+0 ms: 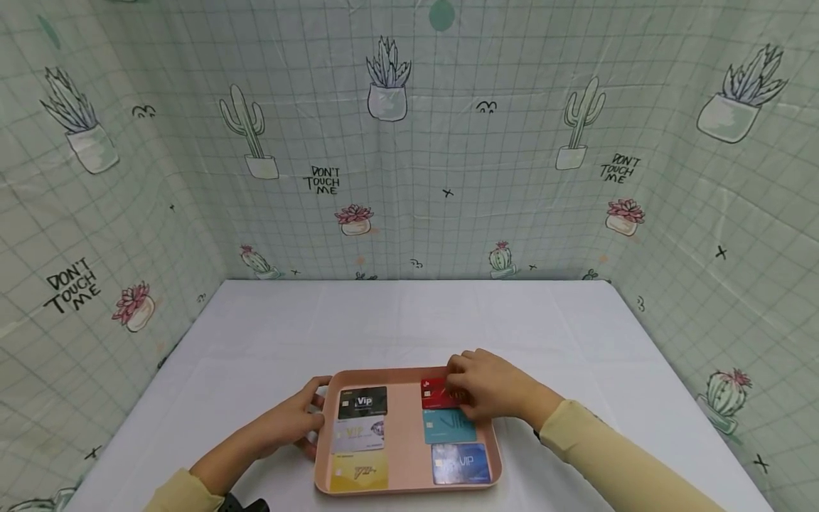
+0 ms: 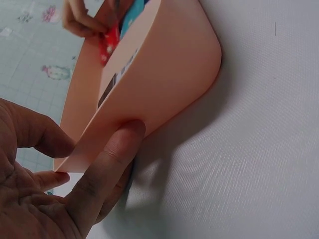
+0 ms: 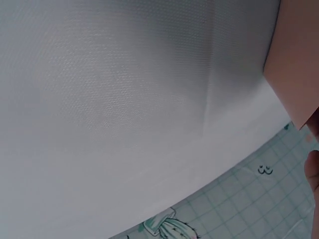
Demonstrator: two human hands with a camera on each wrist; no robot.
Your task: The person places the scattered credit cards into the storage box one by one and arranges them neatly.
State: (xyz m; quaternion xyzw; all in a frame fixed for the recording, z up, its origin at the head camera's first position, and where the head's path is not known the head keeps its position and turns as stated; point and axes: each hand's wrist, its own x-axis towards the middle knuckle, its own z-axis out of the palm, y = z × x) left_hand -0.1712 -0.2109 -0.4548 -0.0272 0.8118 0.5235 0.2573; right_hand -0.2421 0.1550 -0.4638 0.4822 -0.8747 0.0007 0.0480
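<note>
A shallow pink tray (image 1: 404, 441) stands near the front of the table with two columns of cards in it. My left hand (image 1: 291, 423) holds the tray's left side near the far corner, its thumb (image 2: 122, 142) pressed on the outer wall. At the tray's far right corner, my right hand (image 1: 491, 384) pinches a red VIP card (image 1: 435, 393), partly covering it; the left wrist view shows the card tilted at the fingertips. Below it lie a teal card (image 1: 441, 427) and a blue card (image 1: 459, 464). The left column has a black card (image 1: 362, 402), a silver card (image 1: 358, 434) and a gold card (image 1: 360, 471).
A white cloth-like surface (image 1: 409, 320) covers the table. Pale green grid curtains (image 1: 435, 156) printed with potted plants hang at the back and both sides. The tray's raised rim surrounds the cards.
</note>
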